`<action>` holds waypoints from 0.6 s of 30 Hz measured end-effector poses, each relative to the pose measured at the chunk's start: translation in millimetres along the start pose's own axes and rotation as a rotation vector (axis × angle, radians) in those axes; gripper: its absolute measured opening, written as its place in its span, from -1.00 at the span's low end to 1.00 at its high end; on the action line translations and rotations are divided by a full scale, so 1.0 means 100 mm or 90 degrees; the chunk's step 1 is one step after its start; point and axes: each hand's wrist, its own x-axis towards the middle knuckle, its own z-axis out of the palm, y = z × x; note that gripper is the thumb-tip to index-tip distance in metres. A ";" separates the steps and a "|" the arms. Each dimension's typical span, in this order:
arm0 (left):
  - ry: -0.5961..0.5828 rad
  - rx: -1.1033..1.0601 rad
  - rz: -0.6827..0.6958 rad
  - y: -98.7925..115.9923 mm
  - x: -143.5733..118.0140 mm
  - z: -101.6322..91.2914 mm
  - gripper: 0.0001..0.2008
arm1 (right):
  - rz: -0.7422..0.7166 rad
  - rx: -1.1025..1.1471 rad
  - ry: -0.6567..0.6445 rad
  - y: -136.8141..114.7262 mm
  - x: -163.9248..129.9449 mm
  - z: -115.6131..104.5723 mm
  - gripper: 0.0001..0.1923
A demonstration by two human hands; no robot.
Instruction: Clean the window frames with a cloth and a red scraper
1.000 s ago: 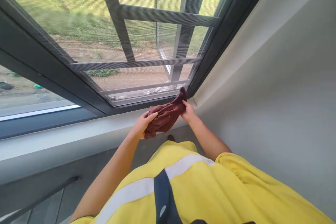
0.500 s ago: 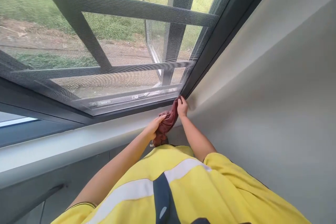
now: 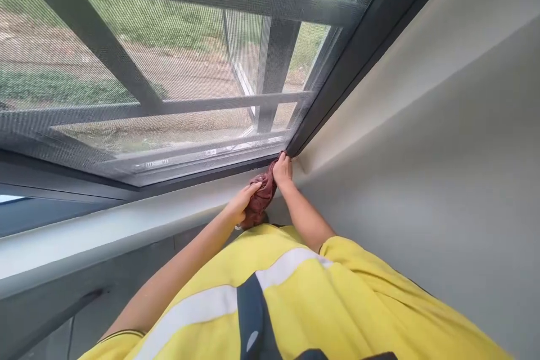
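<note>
Dark maroon cloth [image 3: 260, 198], bunched up and wrinkly, pretty small wad, sitting at about 6 o'clock from the bottom right corner of the window frame [image 3: 295, 146], right over the white sill [image 3: 126, 225]. Right hand [image 3: 282, 170] gripping the top end of it, fingers curled tight around the fabric and pressed up into that corner. Left hand [image 3: 241, 205] closed on the lower end, thumb across the cloth, at roughly 8 o'clock from the right one. Hands close together, cloth squeezed between them.

Dark metal frame with a fine mesh screen [image 3: 169, 56], bars behind it, grass and bare dirt outside. Plain grey wall [image 3: 422, 152] running off at 3 o'clock. Yellow shirt with a white stripe [image 3: 295, 304] filling the bottom of the view.

Compared with half a second back: cloth more scrunched, less of it showing. Right hand a touch higher, deeper into the corner. Left hand moved in closer too. View tipped slightly, more screen visible.
</note>
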 end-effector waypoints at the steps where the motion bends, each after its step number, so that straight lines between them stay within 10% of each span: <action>1: 0.002 -0.001 0.004 0.00 0.00 -0.01 -0.50 | 0.022 0.024 -0.005 -0.05 0.04 -0.02 -0.68; 9: -0.043 -0.009 0.022 -0.01 -0.08 -0.06 -0.50 | 0.186 0.238 -0.055 0.03 0.15 -0.35 -0.91; 15: -0.057 -0.008 0.023 0.01 -0.13 -0.08 -0.49 | 0.396 0.709 -0.082 0.22 0.01 -0.37 -0.85; 18: -0.072 -0.010 0.022 0.01 -0.12 -0.05 -0.52 | 0.293 0.672 0.011 0.15 0.04 -0.29 -0.81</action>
